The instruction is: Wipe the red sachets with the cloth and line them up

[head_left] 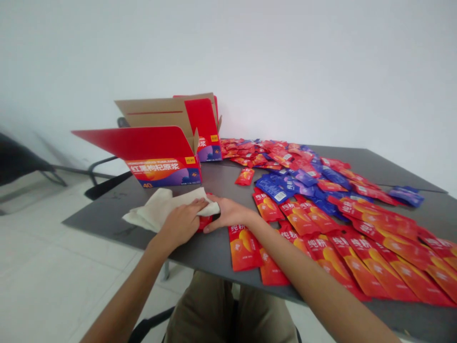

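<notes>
My left hand [181,223] is closed on a white cloth [157,207], whose folded end reaches over a red pouch [204,222] on the dark table. From the right, my right hand [228,212] grips that same pouch, its thumb low along the edge. Most of the pouch is hidden by the cloth and my fingers. Just right of my right wrist lies a red and orange pouch [244,247], in front of overlapping rows of similar ones.
Two open red and purple cartons, a near one [167,171] and a far one [210,143], stand at the back left with lids raised. A heap of red pouches [278,152] and blue pouches [278,188] spreads across the table. Chairs [21,157] stand left.
</notes>
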`<state>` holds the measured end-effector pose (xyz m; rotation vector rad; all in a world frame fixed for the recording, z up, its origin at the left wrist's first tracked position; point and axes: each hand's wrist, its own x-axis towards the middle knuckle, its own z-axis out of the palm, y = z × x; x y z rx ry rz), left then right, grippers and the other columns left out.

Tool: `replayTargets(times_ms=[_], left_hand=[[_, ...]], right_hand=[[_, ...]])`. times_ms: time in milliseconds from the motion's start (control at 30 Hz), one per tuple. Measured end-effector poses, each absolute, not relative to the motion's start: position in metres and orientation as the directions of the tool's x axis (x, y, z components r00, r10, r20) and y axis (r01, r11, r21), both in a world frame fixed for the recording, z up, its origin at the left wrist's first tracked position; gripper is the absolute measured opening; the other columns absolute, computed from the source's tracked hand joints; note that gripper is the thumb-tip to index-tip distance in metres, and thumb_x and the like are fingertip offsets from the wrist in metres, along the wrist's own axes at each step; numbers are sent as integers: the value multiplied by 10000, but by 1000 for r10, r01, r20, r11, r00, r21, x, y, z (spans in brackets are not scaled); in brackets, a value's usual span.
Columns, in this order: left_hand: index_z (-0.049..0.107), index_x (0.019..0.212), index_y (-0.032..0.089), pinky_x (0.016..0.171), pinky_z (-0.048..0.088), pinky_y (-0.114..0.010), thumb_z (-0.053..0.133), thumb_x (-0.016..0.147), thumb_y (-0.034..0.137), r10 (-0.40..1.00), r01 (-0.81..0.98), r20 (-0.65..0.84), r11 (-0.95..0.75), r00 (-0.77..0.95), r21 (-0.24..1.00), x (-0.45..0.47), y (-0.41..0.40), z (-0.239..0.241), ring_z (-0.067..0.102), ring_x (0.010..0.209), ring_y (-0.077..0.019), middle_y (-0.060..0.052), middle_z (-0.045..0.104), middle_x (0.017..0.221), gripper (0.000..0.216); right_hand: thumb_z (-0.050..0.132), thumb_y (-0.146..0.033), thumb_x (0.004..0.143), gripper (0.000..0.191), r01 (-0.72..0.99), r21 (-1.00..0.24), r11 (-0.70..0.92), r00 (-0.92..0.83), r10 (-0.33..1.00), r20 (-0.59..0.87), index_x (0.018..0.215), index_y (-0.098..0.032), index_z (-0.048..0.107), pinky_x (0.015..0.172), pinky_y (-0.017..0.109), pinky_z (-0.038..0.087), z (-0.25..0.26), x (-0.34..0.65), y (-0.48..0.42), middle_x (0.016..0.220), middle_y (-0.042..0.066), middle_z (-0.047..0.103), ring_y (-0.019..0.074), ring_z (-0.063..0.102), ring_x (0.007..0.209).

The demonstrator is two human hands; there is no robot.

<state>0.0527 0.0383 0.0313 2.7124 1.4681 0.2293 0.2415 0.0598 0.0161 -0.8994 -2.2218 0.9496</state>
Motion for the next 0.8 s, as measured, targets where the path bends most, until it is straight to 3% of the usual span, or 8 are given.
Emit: replayTargets(times_ms=[100,233,300,500,700,800], left_hand=[[511,1343,117,1106,359,-360,318,803,79,823,816,116,-567,556,111,52,39,30,471,1311,-212,-93,509,1413,575],[459,1386,123,1114,359,-344,318,805,97,814,799,147,-581,562,157,31,13,21,476,1308,-189,-66,507,1417,598],[458,1389,138,1107,367,-346,312,816,105,823,807,145,-567,549,164,29,10,22,487,1299,-191,-61,511,1414,591],[505,1348,109,1078,392,-392,312,809,93,845,841,98,-533,525,90,49,41,30,488,1297,-233,-113,513,1406,572],[466,1382,127,1116,356,-351,319,780,76,816,808,146,-576,560,121,32,18,23,465,1317,-189,-70,501,1421,622],[479,1373,137,1119,353,-359,322,782,79,819,808,131,-572,558,138,37,24,27,459,1321,-194,-63,498,1424,614]], right_hand=[[805,-445,591,753,371,-772,516,-614,760,213,1243,-190,528,928,328,473,15,242,60,1148,36,664,215,635,1008],[853,-431,480,1038,496,-725,478,-553,817,160,1374,-126,424,992,391,438,10,241,63,1310,140,574,287,576,1149],[860,-427,463,1094,505,-719,477,-553,819,155,1401,-112,394,1022,399,414,10,241,64,1352,160,539,301,547,1194],[801,-447,604,801,349,-788,507,-618,757,213,1308,-205,505,959,334,459,18,242,58,1193,39,653,222,624,1063],[855,-446,477,1065,489,-738,465,-551,821,153,1394,-128,415,1027,391,410,13,241,60,1356,147,540,292,545,1197],[838,-488,505,1035,459,-748,480,-561,809,175,1386,-142,420,1009,382,423,12,241,61,1325,123,567,275,569,1156]])
